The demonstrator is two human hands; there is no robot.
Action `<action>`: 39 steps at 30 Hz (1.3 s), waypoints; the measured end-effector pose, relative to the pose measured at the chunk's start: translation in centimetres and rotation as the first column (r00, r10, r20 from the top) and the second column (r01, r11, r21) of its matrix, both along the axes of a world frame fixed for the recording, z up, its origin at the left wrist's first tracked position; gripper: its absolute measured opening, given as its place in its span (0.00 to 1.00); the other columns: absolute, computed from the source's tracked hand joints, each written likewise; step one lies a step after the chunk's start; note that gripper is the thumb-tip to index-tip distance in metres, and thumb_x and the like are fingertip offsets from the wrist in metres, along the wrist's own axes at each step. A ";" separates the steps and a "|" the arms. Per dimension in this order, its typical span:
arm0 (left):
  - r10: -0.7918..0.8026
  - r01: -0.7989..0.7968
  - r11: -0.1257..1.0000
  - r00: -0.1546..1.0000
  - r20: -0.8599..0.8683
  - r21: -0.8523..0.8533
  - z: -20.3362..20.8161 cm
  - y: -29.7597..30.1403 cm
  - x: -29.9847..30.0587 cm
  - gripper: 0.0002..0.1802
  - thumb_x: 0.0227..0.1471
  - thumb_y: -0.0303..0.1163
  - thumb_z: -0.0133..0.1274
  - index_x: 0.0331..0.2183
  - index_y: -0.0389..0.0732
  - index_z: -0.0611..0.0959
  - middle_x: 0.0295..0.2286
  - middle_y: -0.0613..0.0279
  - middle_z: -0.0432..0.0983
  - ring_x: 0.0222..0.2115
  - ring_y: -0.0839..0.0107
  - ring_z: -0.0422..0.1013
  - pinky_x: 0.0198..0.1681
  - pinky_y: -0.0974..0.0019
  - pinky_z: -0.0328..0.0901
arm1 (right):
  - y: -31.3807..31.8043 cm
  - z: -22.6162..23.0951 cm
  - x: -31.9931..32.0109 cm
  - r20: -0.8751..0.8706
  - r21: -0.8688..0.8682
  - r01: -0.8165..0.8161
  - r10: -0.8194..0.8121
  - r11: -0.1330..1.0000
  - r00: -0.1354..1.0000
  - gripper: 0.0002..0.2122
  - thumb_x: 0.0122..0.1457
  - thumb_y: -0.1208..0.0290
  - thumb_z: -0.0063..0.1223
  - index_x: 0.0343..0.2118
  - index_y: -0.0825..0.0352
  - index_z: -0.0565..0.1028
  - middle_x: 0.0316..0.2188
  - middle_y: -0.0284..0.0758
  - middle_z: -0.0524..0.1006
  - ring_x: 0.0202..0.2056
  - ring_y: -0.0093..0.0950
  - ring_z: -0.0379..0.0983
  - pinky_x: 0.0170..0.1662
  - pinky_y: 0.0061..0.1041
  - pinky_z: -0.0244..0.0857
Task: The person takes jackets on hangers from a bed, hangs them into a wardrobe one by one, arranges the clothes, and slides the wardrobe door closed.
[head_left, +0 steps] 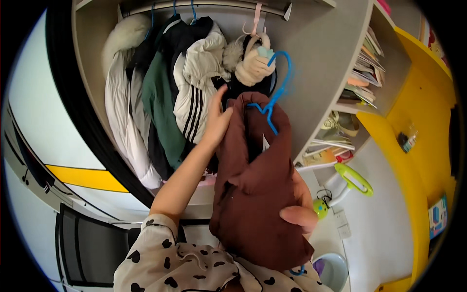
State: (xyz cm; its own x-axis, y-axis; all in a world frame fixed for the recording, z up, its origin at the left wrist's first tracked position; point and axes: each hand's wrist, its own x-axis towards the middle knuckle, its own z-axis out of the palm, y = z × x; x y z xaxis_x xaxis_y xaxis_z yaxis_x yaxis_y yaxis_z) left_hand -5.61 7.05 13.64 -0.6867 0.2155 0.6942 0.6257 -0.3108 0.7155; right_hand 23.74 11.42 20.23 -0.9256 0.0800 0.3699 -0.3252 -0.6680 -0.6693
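A dark brown padded garment (pixel 255 180) is held up in front of me, its collar at the top. From the neck opening rises a blue hanger (pixel 271 104), its hook free of the rail. My right hand (pixel 300 204) grips the garment's right side, thumb across the front and fingers behind. At the collar's left edge, my left hand (pixel 217 121) reaches up with fingers stretched and thumb apart, touching the fabric; part of it may be hidden behind. A second blue hook (pixel 297 270) shows below the garment's lower edge.
Behind, a wardrobe rail (pixel 209 7) carries a white coat (pixel 121 102), a green jacket (pixel 160 107), a white striped jacket (pixel 194 92) and a fluffy cream item (pixel 254 65) on a pink hanger. Bookshelves (pixel 335 104) stand right; a bin (pixel 333 272) and black chair (pixel 92 243) are lower down.
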 end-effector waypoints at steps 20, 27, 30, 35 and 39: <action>-0.573 0.474 0.783 0.802 0.170 0.403 8.7 1.4 -19.9 0.21 0.63 0.45 0.40 0.51 0.42 0.71 0.44 0.64 0.70 0.45 0.74 0.67 0.49 0.72 0.63 | 3.0 4.2 -29.0 -0.134 0.460 0.131 -0.077 0.878 0.988 0.33 0.45 0.80 0.42 0.60 0.74 0.56 0.56 0.40 0.65 0.57 0.29 0.62 0.60 0.25 0.53; -0.686 0.570 0.725 0.558 0.467 0.386 3.4 -2.7 -22.4 0.40 0.60 0.57 0.38 0.62 0.39 0.55 0.61 0.55 0.52 0.61 0.63 0.52 0.62 0.64 0.48 | 5.9 4.5 -38.0 -0.268 0.524 0.233 -0.101 0.819 0.958 0.20 0.47 0.84 0.41 0.47 0.72 0.63 0.43 0.33 0.70 0.43 0.20 0.66 0.46 0.19 0.61; -0.351 0.351 0.936 0.936 0.000 -0.008 3.3 -1.7 -22.6 0.36 0.60 0.39 0.43 0.64 0.40 0.50 0.64 0.53 0.42 0.65 0.63 0.37 0.65 0.65 0.35 | 6.9 5.0 -39.3 -0.315 0.561 0.301 -0.137 0.771 0.939 0.13 0.48 0.86 0.42 0.38 0.69 0.64 0.34 0.29 0.69 0.34 0.15 0.65 0.36 0.15 0.62; -0.112 0.109 0.994 0.967 -0.228 -0.027 6.0 -1.4 -19.8 0.36 0.56 0.21 0.43 0.63 0.39 0.51 0.63 0.50 0.46 0.64 0.62 0.42 0.64 0.66 0.40 | 7.2 7.6 -40.3 -0.374 0.582 0.356 -0.148 0.731 0.915 0.10 0.49 0.85 0.44 0.35 0.70 0.64 0.30 0.27 0.67 0.31 0.12 0.62 0.31 0.12 0.58; -0.113 0.138 0.985 0.971 -0.212 0.106 6.0 -0.6 -21.8 0.29 0.59 0.18 0.36 0.62 0.38 0.56 0.60 0.50 0.53 0.62 0.63 0.49 0.63 0.67 0.43 | 7.3 8.8 -41.7 -0.403 0.691 0.399 -0.136 0.603 0.905 0.10 0.48 0.83 0.46 0.35 0.70 0.65 0.26 0.25 0.66 0.26 0.12 0.61 0.27 0.13 0.56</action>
State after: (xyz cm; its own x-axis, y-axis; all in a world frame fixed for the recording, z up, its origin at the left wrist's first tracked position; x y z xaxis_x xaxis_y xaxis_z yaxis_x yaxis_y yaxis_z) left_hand -27.38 6.48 19.68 -0.5000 0.1981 0.8430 0.7054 -0.4716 0.5292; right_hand -17.92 18.77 29.04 -0.7507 -0.1163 0.6503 -0.6602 0.1679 -0.7321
